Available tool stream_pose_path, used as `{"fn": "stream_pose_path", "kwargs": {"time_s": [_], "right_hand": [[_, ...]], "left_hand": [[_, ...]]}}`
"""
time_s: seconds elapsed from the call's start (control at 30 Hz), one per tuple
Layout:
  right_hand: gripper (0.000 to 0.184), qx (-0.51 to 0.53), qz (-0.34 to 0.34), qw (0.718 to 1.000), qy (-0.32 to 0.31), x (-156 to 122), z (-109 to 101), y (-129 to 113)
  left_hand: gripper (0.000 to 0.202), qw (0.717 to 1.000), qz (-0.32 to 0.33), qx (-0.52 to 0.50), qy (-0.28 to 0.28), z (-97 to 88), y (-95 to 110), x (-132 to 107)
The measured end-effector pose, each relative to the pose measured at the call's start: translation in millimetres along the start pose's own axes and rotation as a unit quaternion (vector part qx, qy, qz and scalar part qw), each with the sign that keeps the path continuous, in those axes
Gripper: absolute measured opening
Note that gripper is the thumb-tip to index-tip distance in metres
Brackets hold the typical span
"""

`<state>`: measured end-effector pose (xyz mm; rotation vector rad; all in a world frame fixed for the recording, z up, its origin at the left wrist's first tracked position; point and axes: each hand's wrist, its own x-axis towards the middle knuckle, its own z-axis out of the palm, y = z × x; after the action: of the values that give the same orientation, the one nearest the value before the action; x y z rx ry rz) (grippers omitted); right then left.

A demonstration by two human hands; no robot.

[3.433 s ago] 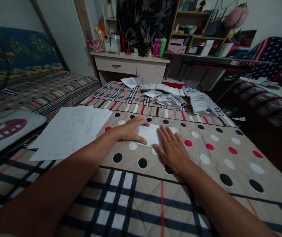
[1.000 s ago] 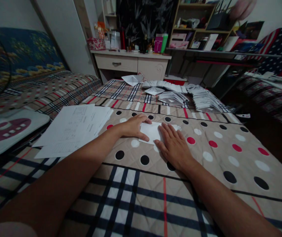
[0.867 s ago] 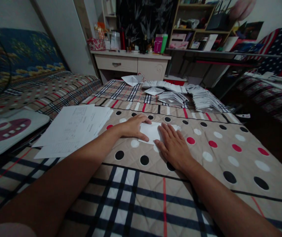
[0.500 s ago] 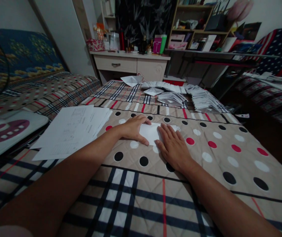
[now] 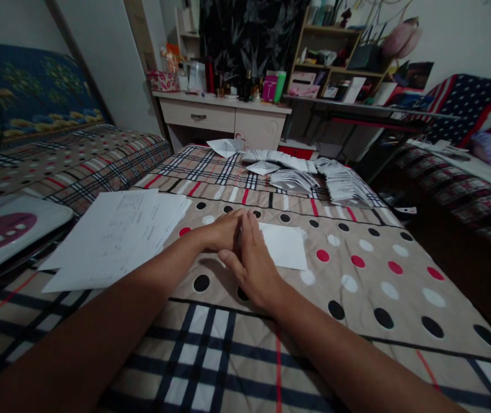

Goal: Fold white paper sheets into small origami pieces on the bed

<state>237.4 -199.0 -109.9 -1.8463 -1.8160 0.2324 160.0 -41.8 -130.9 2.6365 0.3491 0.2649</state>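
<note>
A folded white sheet of paper (image 5: 285,246) lies flat on the patterned bedspread. My right hand (image 5: 254,263) rests on its edge over the paper's left end, fingers stretched out together and thumb spread to the left. Just behind it is my left hand (image 5: 223,231), at the same end of the paper; its fingertips are mostly hidden by the right hand, so I cannot see whether they grip the paper.
Loose printed sheets (image 5: 112,235) lie on the left, beside a white and purple appliance (image 5: 8,229). Toward the far edge are stacks of folded papers (image 5: 344,182) and a folded paper piece (image 5: 225,147). Beyond stands a white dresser (image 5: 198,115) with bottles.
My right hand has slid left across the paper and turned onto its edge, meeting my left hand. More of the paper's right part now shows. The view has shifted slightly.
</note>
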Motion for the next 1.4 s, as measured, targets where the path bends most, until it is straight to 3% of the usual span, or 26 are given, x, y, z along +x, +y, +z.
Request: {"fn": "stream_pose_path", "kwargs": {"time_s": [0.1, 0.23, 0.33, 0.4, 0.47, 0.57, 0.67, 0.73, 0.87, 1.0, 1.1, 1.23, 1.4], "right_hand": [[0.093, -0.012, 0.045, 0.999, -0.022, 6.8, 4.7, 2.8], [0.078, -0.131, 0.04, 0.988, -0.067, -7.3, -12.7, 37.7], [0.066, -0.207, 0.054, 0.975, -0.06, -22.9, -27.5, 63.9], [0.063, -0.236, 0.059, 0.969, -0.042, -29.4, -31.2, 73.8], [0.062, -0.25, 0.058, 0.966, -0.031, -32.0, -30.3, 77.7], [0.061, -0.258, 0.051, 0.965, -0.016, -32.6, -26.5, 77.9], [0.059, -0.264, 0.04, 0.963, -0.024, -34.1, -25.3, 78.4], [0.06, -0.267, 0.028, 0.963, -0.033, -35.1, -25.4, 79.4], [0.062, -0.266, 0.037, 0.963, -0.024, -33.9, -24.3, 80.3], [0.06, -0.255, 0.05, 0.966, -0.006, -33.2, -24.1, 81.4], [0.06, -0.254, 0.054, 0.966, -0.004, -33.6, -28.4, 77.2], [0.058, -0.23, 0.043, 0.972, 0.016, -24.5, -32.4, 47.2], [0.082, -0.084, -0.002, 0.995, -0.061, -5.1, -20.4, 7.3]], "left_hand": [[0.063, 1.0, -0.01, 0.023, -0.009, 0.3, 1.1, -0.1], [0.081, 1.0, -0.008, -0.006, -0.014, -10.2, 12.0, -6.4], [0.09, 0.999, -0.012, -0.024, -0.029, -18.8, 15.9, -10.5], [0.084, 0.999, -0.024, -0.021, -0.039, -22.7, 20.6, -11.4], [0.065, 0.998, -0.049, 0.002, -0.035, -23.0, 34.0, -9.5], [0.029, 0.992, -0.106, 0.049, 0.041, -10.5, 72.9, 0.3], [0.047, 0.995, -0.033, -0.023, 0.092, 16.6, 111.8, 15.9], [0.06, 0.996, -0.004, -0.036, 0.084, 34.5, 122.2, 24.4], [0.073, 0.999, -0.035, 0.013, 0.035, 47.0, 103.6, 23.2], [0.062, 0.991, -0.085, 0.099, 0.027, 35.7, 74.9, 2.1], [0.065, 0.984, -0.112, 0.133, 0.044, 30.1, 66.6, -11.7], [0.066, 0.979, -0.125, 0.158, 0.037, 32.5, 66.4, -16.4], [0.068, 0.983, -0.117, 0.143, -0.007, 35.6, 62.7, -14.9]]}}
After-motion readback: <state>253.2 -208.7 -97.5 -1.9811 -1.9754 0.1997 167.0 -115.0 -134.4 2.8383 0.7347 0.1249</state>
